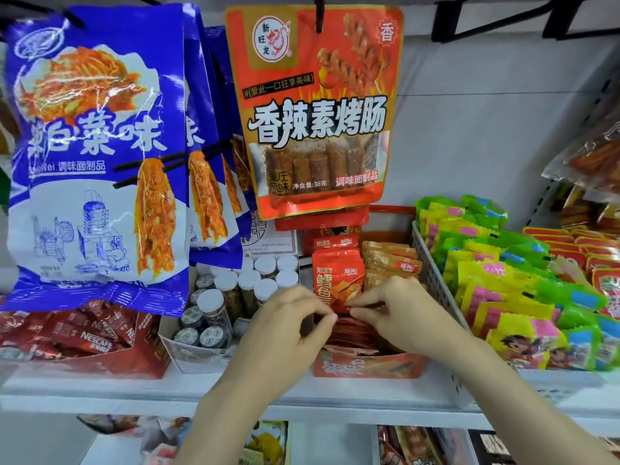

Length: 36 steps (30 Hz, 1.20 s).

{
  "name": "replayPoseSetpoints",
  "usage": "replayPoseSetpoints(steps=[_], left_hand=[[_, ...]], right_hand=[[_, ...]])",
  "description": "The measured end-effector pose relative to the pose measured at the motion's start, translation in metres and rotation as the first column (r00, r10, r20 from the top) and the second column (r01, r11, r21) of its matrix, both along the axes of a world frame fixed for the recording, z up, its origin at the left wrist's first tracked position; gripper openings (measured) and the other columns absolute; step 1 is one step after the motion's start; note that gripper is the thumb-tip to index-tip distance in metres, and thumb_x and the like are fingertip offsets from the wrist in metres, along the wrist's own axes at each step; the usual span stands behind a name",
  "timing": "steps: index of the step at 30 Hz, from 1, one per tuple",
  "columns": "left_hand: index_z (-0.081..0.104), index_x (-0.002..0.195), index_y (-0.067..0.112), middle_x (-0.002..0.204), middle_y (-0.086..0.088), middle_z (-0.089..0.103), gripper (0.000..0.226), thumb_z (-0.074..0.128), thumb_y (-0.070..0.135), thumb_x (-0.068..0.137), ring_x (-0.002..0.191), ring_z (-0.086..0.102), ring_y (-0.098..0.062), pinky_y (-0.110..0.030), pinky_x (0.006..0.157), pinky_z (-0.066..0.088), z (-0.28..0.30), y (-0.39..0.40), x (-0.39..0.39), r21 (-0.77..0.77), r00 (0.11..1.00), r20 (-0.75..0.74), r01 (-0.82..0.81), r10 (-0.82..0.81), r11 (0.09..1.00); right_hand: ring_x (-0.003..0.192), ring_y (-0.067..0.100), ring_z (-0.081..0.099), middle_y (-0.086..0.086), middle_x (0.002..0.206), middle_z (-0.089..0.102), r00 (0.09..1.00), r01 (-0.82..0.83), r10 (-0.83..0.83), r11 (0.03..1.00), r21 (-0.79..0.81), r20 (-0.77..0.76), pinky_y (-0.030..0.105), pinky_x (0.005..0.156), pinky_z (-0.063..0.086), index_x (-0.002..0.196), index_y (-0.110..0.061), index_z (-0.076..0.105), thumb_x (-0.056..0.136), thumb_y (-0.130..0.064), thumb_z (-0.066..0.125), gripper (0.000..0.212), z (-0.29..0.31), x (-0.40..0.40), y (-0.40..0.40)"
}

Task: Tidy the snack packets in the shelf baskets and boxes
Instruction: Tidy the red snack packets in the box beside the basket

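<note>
Both hands work in a red cardboard box [369,365] on the white shelf [302,394]. The left hand [288,317] and right hand [392,305] pinch the lower edge of an upright orange-red snack packet [337,276] printed 鳕鱼, standing before tan packets [391,260]. Overhead hangs a 香辣素烤肠 bag [315,112]; Nescafé sachets [87,333] lie left.

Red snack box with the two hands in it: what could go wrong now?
The upright red fish-snack packet in the red cardboard snack box is pinched by the left hand and right hand; a hard tug might tip the brown packets behind it. The left wrist is near the small white-capped jars and could knock one. The hanging red sausage-snack bag hides part of the box.
</note>
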<state>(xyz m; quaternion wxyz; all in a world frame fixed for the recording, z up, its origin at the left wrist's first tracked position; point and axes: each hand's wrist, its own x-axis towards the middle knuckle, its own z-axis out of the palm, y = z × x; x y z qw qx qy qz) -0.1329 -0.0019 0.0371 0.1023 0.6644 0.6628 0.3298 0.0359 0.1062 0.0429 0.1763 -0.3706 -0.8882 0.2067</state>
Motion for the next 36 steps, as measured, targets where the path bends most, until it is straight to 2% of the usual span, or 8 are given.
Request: replayPoseSetpoints(steps=[3, 6, 9, 13, 19, 24, 30, 36], left_hand=[[0.063, 0.114, 0.023, 0.110, 0.016, 0.050, 0.022, 0.054, 0.034, 0.097, 0.106, 0.048, -0.001, -0.017, 0.089, 0.040, 0.002, 0.003, 0.002, 0.098, 0.999, 0.014, -0.037, 0.036, 0.995], [0.064, 0.117, 0.025, 0.111, 0.018, 0.055, 0.028, 0.045, 0.038, 0.100, 0.105, 0.051, 0.001, -0.022, 0.092, 0.043, -0.002, 0.006, 0.005, 0.006, 1.000, 0.004, 0.024, -0.024, 1.000], [0.068, 0.108, 0.025, 0.101, 0.018, 0.059, 0.030, 0.044, 0.040, 0.101, 0.094, 0.055, -0.001, -0.030, 0.085, 0.047, -0.006, 0.005, 0.007, -0.060, 0.999, -0.005, 0.038, -0.038, 0.998], [0.070, 0.105, 0.024, 0.098, 0.017, 0.060, 0.029, 0.046, 0.039, 0.100, 0.092, 0.057, -0.001, -0.028, 0.083, 0.048, -0.008, 0.004, 0.004, -0.060, 0.999, 0.015, 0.050, -0.050, 0.997], [0.070, 0.108, 0.025, 0.101, 0.018, 0.061, 0.029, 0.046, 0.039, 0.100, 0.095, 0.057, -0.001, -0.026, 0.084, 0.048, -0.006, 0.002, 0.004, -0.062, 0.998, 0.024, 0.057, -0.056, 0.996], [0.070, 0.108, 0.026, 0.100, 0.019, 0.060, 0.028, 0.046, 0.039, 0.100, 0.094, 0.056, 0.000, -0.023, 0.082, 0.046, -0.006, 0.002, 0.003, -0.061, 0.998, 0.024, 0.061, -0.060, 0.996], [0.069, 0.112, 0.027, 0.100, 0.020, 0.061, 0.030, 0.047, 0.043, 0.099, 0.095, 0.056, 0.003, -0.014, 0.078, 0.044, -0.006, 0.003, 0.003, -0.047, 0.999, 0.020, 0.039, -0.038, 0.998], [0.064, 0.112, 0.032, 0.099, 0.022, 0.068, 0.026, 0.049, 0.045, 0.096, 0.097, 0.060, 0.008, -0.007, 0.077, 0.043, 0.006, 0.004, 0.005, 0.015, 0.952, 0.306, -0.011, 0.006, 1.000]], right_hand=[[0.071, -0.011, 0.054, -0.028, 0.081, 0.070, 0.988, -0.100, 0.112, 0.989, -0.111, 0.108, 0.000, 0.066, 0.037, 0.102, -0.034, 0.077, 0.093, -0.036, 0.063, 0.017, 0.010, 0.005, 0.004], [0.053, -0.001, 0.045, -0.014, 0.051, 0.054, 0.999, -0.043, 0.043, 0.996, -0.080, -0.003, 0.015, 0.054, 0.035, 0.070, -0.034, 0.074, 0.093, -0.043, 0.059, 0.029, 0.013, 0.004, 0.008], [0.074, 0.000, 0.063, -0.012, 0.085, 0.073, 0.959, 0.194, -0.161, 0.973, 0.126, -0.235, 0.008, 0.072, 0.047, 0.097, -0.023, 0.077, 0.088, -0.026, 0.070, 0.012, 0.011, -0.004, 0.011], [0.088, 0.013, 0.068, 0.003, 0.107, 0.071, 0.965, 0.208, -0.176, 0.965, 0.158, -0.196, 0.034, 0.084, 0.056, 0.119, -0.016, 0.068, 0.084, -0.014, 0.074, 0.036, -0.002, -0.011, 0.015], [0.071, 0.007, 0.060, -0.010, 0.079, 0.064, 0.945, 0.220, -0.174, 0.964, 0.146, -0.277, 0.029, 0.072, 0.055, 0.094, -0.024, 0.074, 0.072, -0.026, 0.085, 0.025, -0.006, -0.014, 0.018], [0.082, 0.008, 0.063, -0.006, 0.090, 0.070, 0.954, 0.194, -0.140, 0.962, 0.192, -0.264, 0.022, 0.081, 0.050, 0.089, -0.018, 0.077, 0.078, -0.027, 0.080, 0.014, -0.006, -0.014, 0.015], [0.067, 0.004, 0.068, -0.005, 0.076, 0.073, 0.723, 0.271, -0.301, 0.952, -0.145, -0.622, 0.017, 0.068, 0.054, 0.083, -0.027, 0.070, 0.081, -0.023, 0.077, 0.008, 0.055, 0.008, 0.020], [0.063, 0.008, 0.070, 0.001, 0.073, 0.075, 0.510, -0.007, -0.376, 0.898, -0.441, -0.774, 0.018, 0.058, 0.055, 0.088, -0.011, 0.071, 0.084, -0.011, 0.071, 0.004, 0.088, 0.025, 0.005]])
